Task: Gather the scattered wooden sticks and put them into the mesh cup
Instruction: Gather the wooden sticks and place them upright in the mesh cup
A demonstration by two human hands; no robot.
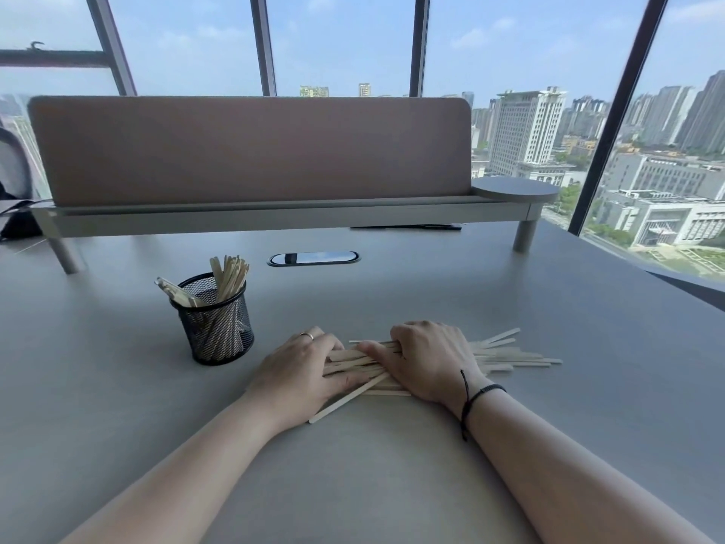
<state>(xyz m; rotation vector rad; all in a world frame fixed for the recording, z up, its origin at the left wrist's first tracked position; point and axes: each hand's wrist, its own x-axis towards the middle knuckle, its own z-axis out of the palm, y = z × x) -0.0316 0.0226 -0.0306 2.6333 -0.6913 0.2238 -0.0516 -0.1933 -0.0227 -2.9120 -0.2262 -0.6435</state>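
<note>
A heap of flat pale wooden sticks (506, 357) lies on the grey desk, mostly side by side, their ends fanning out to the right. My left hand (298, 371) presses on the heap's left end, fingers spread over the sticks. My right hand (423, 357) curls over the middle of the heap, its fingers closed around a bundle. One stick (345, 400) juts out diagonally toward me under my left hand. The black mesh cup (215, 323) stands upright to the left of my hands and holds several sticks leaning out of its rim.
A grey desk (392, 465) spreads all around. A raised shelf with a brown divider panel (251, 151) runs along the back. An oval cable port (314, 258) sits behind the cup. A dark bag (15, 225) rests at the far left. Windows lie beyond.
</note>
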